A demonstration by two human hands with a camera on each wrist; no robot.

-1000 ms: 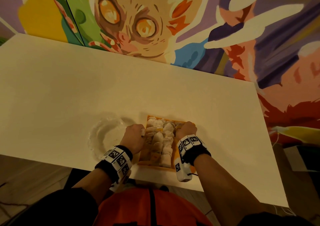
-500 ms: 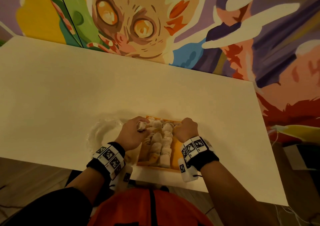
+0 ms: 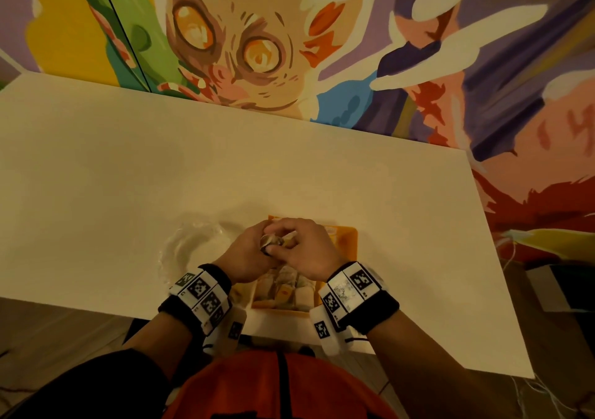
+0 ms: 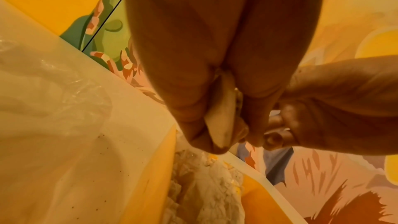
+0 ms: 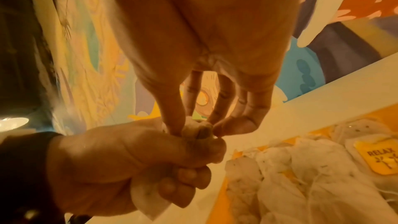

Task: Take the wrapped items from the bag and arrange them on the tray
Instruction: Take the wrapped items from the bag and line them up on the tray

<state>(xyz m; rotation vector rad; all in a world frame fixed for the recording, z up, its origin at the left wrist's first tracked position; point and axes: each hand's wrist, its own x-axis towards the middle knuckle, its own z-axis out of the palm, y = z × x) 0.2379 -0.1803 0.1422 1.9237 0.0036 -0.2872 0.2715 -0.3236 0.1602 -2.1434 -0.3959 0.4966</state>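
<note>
Left hand [image 3: 248, 259]: curled tight around one packet [image 5: 197, 132], held just above the tray [image 3: 349, 241].
Right hand [image 3: 306, 251]: thumb and fingers [image 5: 243, 123] pinched the top of that same packet.
Tray: orange, and already packed with many white packets [image 5: 286, 173].
Bag [image 3: 190, 248]: clear plastic, lay flat just left of the tray; I could not tell if anything was inside.
Left to do: probably just putting this packet down, so the job looked nearly done.
Words: a yellow tag [image 5: 379, 157] said "RELAX".

Head view looks down over table [image 3: 128, 177]; wrist views close along hands; all share tray [image 3: 349, 241].
</note>
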